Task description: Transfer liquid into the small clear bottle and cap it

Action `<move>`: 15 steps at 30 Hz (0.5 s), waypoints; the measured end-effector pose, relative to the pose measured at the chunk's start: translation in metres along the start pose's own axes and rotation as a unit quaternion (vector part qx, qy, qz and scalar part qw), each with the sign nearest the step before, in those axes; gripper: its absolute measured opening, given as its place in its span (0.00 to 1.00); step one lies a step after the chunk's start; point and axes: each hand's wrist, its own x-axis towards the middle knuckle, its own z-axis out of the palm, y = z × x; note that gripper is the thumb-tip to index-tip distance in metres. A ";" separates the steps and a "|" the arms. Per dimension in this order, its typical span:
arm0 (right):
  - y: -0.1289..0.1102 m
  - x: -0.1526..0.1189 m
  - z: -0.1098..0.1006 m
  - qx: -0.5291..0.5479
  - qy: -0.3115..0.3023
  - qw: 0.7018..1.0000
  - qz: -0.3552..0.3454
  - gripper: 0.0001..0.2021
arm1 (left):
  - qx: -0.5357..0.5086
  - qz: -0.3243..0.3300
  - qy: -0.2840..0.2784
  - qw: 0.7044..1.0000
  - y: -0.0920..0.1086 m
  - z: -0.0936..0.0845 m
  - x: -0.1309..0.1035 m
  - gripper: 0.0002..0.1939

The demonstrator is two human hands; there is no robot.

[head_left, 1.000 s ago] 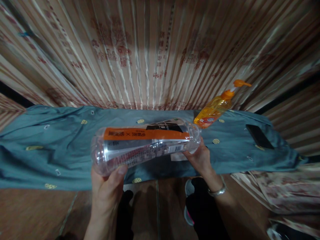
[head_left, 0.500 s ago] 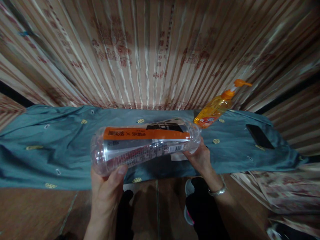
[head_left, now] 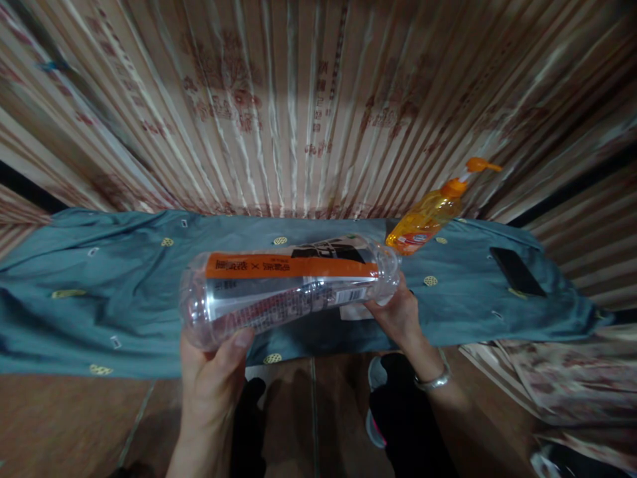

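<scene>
A large clear plastic bottle [head_left: 293,282] with an orange and grey label lies sideways in the air between my two hands. My left hand [head_left: 213,365] grips its wide base from below, thumb on the near side. At the narrower right end, my right hand [head_left: 397,309] is closed around the bottle's neck, its fingers partly hidden behind it. Just beyond that end stands a pump bottle [head_left: 423,220] of yellow-orange liquid with an orange pump top. Part of a white item [head_left: 355,312] shows beneath the clear bottle.
A teal patterned cloth [head_left: 124,285] covers the long surface in front of me. A black phone [head_left: 516,271] lies on it at the right. Behind hangs a pleated beige curtain [head_left: 288,119]. Below are my legs and a brown tiled floor [head_left: 74,418].
</scene>
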 end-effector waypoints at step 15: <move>0.000 0.001 0.000 -0.001 -0.005 1.000 0.000 0.35 | 0.012 -0.025 -0.005 1.000 0.004 0.000 -0.003 0.31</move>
